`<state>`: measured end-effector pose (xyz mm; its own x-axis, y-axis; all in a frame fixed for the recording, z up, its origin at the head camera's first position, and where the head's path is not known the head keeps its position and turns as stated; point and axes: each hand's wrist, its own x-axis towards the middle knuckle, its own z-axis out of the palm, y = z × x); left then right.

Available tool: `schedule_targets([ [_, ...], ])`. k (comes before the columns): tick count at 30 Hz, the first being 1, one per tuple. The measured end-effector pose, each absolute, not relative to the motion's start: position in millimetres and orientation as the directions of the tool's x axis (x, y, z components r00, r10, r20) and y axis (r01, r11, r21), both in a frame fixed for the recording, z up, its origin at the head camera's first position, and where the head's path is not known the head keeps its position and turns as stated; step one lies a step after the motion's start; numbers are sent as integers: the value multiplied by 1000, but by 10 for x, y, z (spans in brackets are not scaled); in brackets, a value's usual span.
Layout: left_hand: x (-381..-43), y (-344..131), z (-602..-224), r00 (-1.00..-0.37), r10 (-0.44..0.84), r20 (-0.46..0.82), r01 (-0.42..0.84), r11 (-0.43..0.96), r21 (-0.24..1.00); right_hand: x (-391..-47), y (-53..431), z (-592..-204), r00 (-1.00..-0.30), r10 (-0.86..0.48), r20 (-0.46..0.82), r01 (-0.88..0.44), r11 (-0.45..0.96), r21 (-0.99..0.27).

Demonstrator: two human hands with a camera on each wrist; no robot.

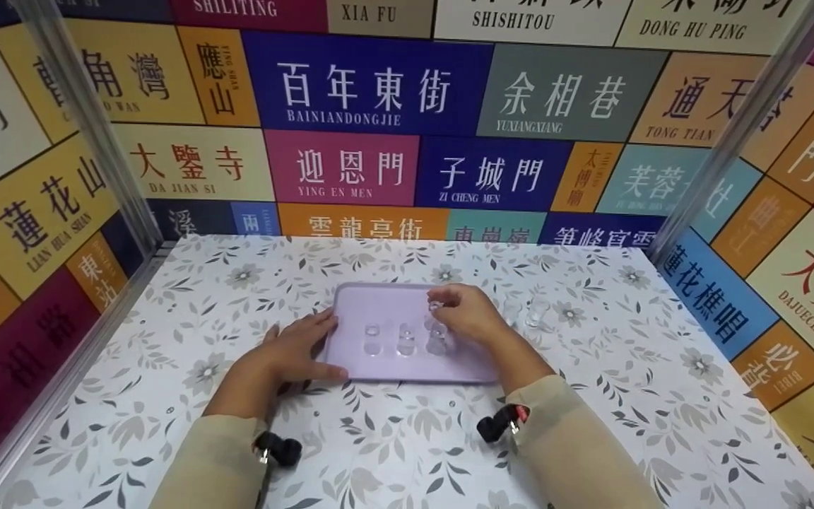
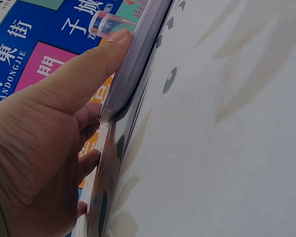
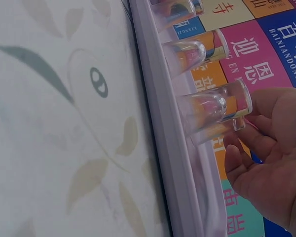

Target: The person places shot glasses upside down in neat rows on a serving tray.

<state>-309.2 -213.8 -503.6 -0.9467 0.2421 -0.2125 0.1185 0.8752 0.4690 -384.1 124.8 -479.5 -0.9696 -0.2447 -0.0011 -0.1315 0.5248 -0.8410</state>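
Note:
A pale purple tray (image 1: 379,300) lies on the table. Three small clear shot glasses stand in a row on it: a left one (image 1: 372,341), a middle one (image 1: 405,341) and a right one (image 1: 437,343). Just behind the right one, my right hand (image 1: 476,316) holds another shot glass (image 3: 219,132) with thumb and fingers; in the right wrist view it is partly hidden by the nearer glass. My left hand (image 1: 287,353) touches the tray's near left corner. Its thumb (image 2: 101,59) lies extended against the rim, and the other fingers stretch along the left side.
To the right of the tray, more clear glasses stand on the table, among them one glass (image 1: 537,312) and another glass (image 1: 512,309) close to my right forearm. A flower-patterned cover (image 1: 421,424) lies over the tabletop. Sign-printed walls (image 1: 372,85) enclose the back and sides.

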Motion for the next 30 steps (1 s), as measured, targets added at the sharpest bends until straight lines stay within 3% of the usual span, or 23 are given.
schedule_targets([
  [7,-3081,-2142,-5023,-945,249,-213,120,868,482,-3741,1497,-4692,-983,-151,107,-165,459,-873],
  [17,-3077,-2168,-5056,-945,254,-204,121,856,502,-3673,1953,-4485,-992,18,122,-106,380,-919],
  [30,-3102,-2151,-5070,-949,243,-203,123,873,471,-3762,2552,-4621,-982,161,102,-26,416,-909],
])
